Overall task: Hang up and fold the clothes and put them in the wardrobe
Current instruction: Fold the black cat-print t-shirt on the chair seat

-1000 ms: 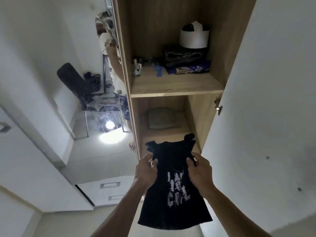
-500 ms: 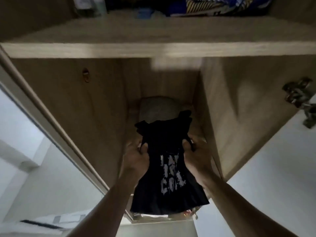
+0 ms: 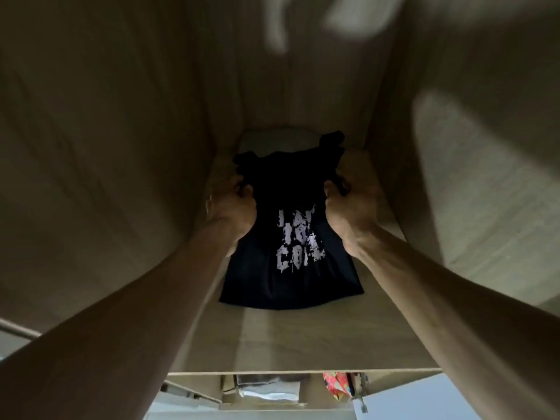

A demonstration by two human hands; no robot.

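Dim interior of a light wooden wardrobe compartment (image 3: 106, 153), seen from the head camera, both bare forearms reaching in. Landmark: the folded black T-shirt with pale lilac distressed lettering (image 3: 291, 237). It lies along the wooden shelf board (image 3: 303, 338), hem end toward the shelf's front edge, collar end toward the back of the compartment; whether the collar end is lifted off the board cannot be told. The left hand (image 3: 233, 207) grips the shirt's left edge near the collar end, fingers curled into the cloth. The right hand (image 3: 351, 204) grips the opposite edge at the same level, fingers (image 3: 341, 184) bunched on a fold of black fabric. Lettering sits between the two hands and runs toward the hem. Just behind the shirt, against the back wall, a folded pale grey garment (image 3: 278, 140) rests on the same shelf; the shirt's collar end overlaps its front edge in view, contact uncertain. Wooden side walls rise left and right of the shirt. Below the shelf's front edge, a lower compartment shows folded white and grey cloth (image 3: 266, 389) and, to the right of that, a bright red patterned fabric (image 3: 336, 386). Upper frame blurred; pale smears there unreadable.
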